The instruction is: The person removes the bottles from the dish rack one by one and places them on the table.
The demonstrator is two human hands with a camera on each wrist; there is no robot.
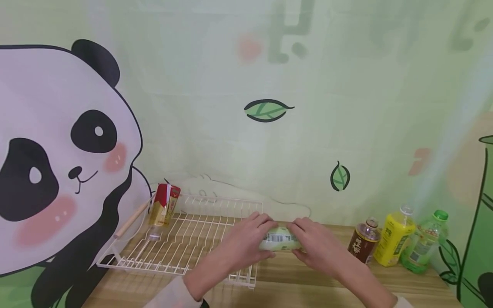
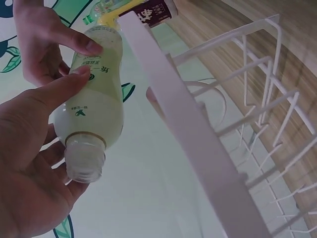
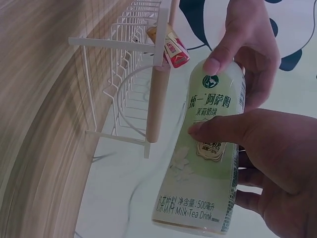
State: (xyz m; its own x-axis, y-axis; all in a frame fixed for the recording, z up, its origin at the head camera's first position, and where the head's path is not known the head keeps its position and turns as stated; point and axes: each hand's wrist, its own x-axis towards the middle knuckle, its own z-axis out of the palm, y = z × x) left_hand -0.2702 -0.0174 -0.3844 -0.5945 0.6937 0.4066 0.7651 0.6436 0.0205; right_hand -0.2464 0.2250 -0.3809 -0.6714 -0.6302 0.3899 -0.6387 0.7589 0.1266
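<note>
A pale green milk tea bottle (image 1: 280,238) lies sideways in the air between both hands, over the wooden table. My left hand (image 1: 246,239) grips it toward the neck end, and the left wrist view shows its clear threaded neck (image 2: 85,161) without a cap. Toward the base, my right hand (image 1: 317,244) holds the same bottle, thumb across the printed label (image 3: 210,144). Just left of the hands stands a white wire dish rack (image 1: 169,269) with a wooden handle (image 1: 132,219). Inside its left end, a bottle with a red and gold label (image 1: 164,205) leans neck down.
At the table's right stand three bottles: one with a dark brown label (image 1: 363,241), a yellow one (image 1: 394,237) and a green one with a green cap (image 1: 423,244). A cloth backdrop (image 1: 215,141) with a printed panda hangs behind the table (image 1: 308,286).
</note>
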